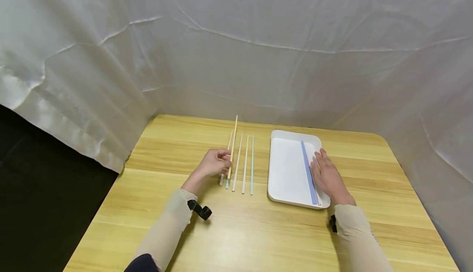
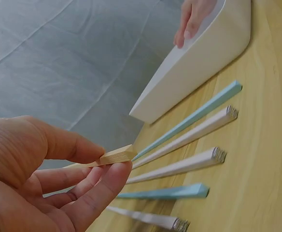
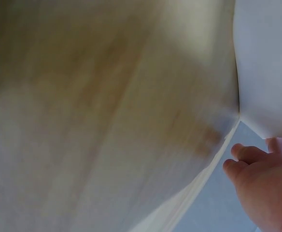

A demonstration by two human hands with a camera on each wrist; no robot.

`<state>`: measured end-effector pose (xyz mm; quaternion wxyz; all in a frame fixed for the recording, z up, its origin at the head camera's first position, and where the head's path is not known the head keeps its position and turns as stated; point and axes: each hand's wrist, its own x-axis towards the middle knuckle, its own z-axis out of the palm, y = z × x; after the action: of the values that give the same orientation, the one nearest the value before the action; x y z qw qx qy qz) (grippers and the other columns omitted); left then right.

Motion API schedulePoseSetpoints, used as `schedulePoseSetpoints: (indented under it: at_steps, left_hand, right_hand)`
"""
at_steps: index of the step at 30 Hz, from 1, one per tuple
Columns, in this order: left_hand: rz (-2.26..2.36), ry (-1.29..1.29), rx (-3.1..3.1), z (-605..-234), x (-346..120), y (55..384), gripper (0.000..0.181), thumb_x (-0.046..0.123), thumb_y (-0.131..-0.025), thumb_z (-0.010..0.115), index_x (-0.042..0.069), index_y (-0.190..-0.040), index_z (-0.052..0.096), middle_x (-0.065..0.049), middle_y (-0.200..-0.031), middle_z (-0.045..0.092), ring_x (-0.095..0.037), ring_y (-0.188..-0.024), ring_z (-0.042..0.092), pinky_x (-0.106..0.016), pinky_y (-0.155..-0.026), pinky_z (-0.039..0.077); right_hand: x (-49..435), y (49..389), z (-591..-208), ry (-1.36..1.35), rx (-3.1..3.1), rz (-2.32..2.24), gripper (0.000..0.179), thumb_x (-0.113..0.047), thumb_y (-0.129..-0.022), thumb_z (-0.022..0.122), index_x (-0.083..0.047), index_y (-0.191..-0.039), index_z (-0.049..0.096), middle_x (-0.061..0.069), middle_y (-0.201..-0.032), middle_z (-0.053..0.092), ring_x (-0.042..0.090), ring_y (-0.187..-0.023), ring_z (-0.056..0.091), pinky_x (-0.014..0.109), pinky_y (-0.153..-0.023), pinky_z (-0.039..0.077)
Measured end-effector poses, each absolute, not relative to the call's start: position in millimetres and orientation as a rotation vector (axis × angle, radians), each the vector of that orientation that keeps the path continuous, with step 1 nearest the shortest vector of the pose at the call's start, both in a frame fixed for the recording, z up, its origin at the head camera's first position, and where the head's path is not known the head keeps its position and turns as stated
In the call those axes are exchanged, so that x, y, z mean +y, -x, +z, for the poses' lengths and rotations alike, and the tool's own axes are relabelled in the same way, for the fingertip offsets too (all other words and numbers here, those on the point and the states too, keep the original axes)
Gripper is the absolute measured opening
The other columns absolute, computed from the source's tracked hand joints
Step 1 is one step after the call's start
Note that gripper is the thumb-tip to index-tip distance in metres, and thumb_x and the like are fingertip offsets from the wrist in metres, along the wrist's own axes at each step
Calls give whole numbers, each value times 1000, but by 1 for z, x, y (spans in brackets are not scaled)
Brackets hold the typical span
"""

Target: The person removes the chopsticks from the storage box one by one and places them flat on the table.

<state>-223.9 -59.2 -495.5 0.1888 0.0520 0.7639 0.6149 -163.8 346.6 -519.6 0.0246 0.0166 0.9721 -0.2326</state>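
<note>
My left hand (image 1: 212, 163) pinches a yellow wooden chopstick (image 1: 234, 140) between thumb and fingers; the left wrist view shows its squared end (image 2: 121, 155) poking past the fingertips. Beneath and beside it, several chopsticks lie side by side on the table, among them a light blue chopstick (image 1: 252, 165) and a whitish chopstick (image 1: 245, 165) with a ridged end. My right hand (image 1: 327, 177) rests at the right rim of a white tray (image 1: 288, 169), its fingers extended over the edge. Inside that tray, blue-violet chopsticks (image 1: 309, 173) lie lengthwise close to the right fingers.
The wood-grain table (image 1: 240, 235) carries everything. A pale hanging sheet (image 1: 258, 79) closes off the back and sides. Dark floor (image 1: 44, 173) shows beyond the table's left edge. Each wrist wears a black camera mount (image 1: 200, 210).
</note>
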Motion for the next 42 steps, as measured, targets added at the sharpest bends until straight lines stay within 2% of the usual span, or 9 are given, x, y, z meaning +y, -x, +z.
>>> schedulePoseSetpoints:
  at_steps: [5,12,21,32,42]
  left_hand:
    - [1687,-112,2172,-495,-68,224,52,-6,-92,68,-10,-142,58,-11,-99,64,-19,-73,68,-33,-70,69]
    - [1586,-52,2260,-503,-83,225,50,-6,-89,66,-7,-139,63,-9,-94,67,-19,-71,69,-30,-66,68]
    - [1484,22,2329,-506,-92,223,45,-5,-90,70,-7,-134,66,-17,-101,76,-18,-67,73,-31,-66,68]
    - [1411,66,2422,-505,-92,218,34,-2,-90,73,-8,-123,73,-17,-94,78,-16,-63,73,-30,-62,67]
    - [1386,87,2463,-507,-92,218,31,1,-89,75,-4,-119,76,-18,-101,79,-16,-61,72,-28,-58,65]
  right_hand:
    - [348,164,-522,-62,3007,-726,65,-37,-116,29,4,-165,18,25,-175,2,56,-158,14,72,-128,18]
    - [349,166,-525,-42,3036,-721,65,-36,-116,31,6,-164,21,27,-175,6,56,-157,16,71,-128,19]
    - [350,165,-526,-31,3025,-734,65,-35,-116,32,6,-165,20,28,-175,4,56,-157,16,72,-128,19]
    - [349,164,-524,-37,3024,-739,65,-35,-115,33,6,-165,20,27,-175,4,56,-157,16,72,-127,19]
    - [349,166,-524,-59,3005,-715,66,-37,-116,32,4,-165,18,26,-176,2,56,-158,14,72,-128,19]
